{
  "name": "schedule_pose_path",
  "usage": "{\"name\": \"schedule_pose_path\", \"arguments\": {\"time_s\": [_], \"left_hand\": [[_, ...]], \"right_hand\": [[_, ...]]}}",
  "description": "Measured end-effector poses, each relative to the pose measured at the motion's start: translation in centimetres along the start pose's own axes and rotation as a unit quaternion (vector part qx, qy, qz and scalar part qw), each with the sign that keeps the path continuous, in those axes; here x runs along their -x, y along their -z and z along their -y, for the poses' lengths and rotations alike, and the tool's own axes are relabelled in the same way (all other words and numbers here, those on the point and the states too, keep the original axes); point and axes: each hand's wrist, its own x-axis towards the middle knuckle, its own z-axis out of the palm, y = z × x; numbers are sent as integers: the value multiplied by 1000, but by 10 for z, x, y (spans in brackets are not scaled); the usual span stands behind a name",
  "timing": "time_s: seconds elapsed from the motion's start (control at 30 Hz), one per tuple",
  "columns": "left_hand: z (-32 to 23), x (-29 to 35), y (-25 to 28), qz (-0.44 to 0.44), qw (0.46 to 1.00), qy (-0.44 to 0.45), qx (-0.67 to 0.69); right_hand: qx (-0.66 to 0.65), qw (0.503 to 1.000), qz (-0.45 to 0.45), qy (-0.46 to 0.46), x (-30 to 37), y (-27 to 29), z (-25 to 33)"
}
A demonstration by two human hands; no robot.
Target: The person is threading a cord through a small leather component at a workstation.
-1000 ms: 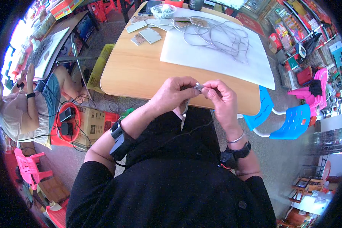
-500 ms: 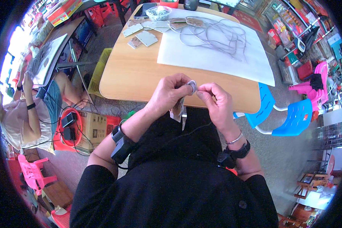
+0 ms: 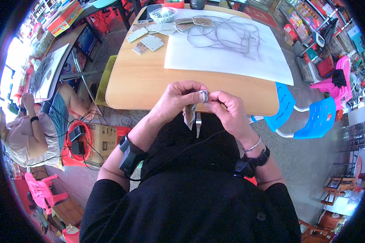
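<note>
In front of my lap, near the table's front edge, my left hand (image 3: 175,99) is closed around a small coil of grey cord (image 3: 205,96), thumb pressed on it. My right hand (image 3: 229,110) pinches at the coil's right side with thumb and forefinger. Below the left fingers hangs a brown and whitish flat piece (image 3: 189,117); its upper part is hidden by the hand. On the wooden table (image 3: 138,83) lies a white sheet (image 3: 190,60), with loose loops of similar grey cord (image 3: 235,38) spread over it.
Pale square cards (image 3: 152,42) lie at the table's far left, beside a clear tub (image 3: 163,15) and a phone (image 3: 148,13). Blue chairs (image 3: 316,117) stand right. Another person (image 3: 32,133) sits left, near a red stool (image 3: 79,139) with black devices and cables.
My hands have drawn closer together; the right fingers now meet the cord coil. More of the hanging brown piece shows. The person at left has lowered a hand slightly.
</note>
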Motion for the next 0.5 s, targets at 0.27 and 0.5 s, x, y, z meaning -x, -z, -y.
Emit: {"name": "schedule_pose_path", "arguments": {"time_s": [0.27,0.5], "left_hand": [[-7,2,-7,-16,999,8,36],[-9,5,-4,-29,1000,-8,4]], "right_hand": [[111,976,-84,165,-10,-5,-12],[11,999,-48,4,-10,8,4]]}}
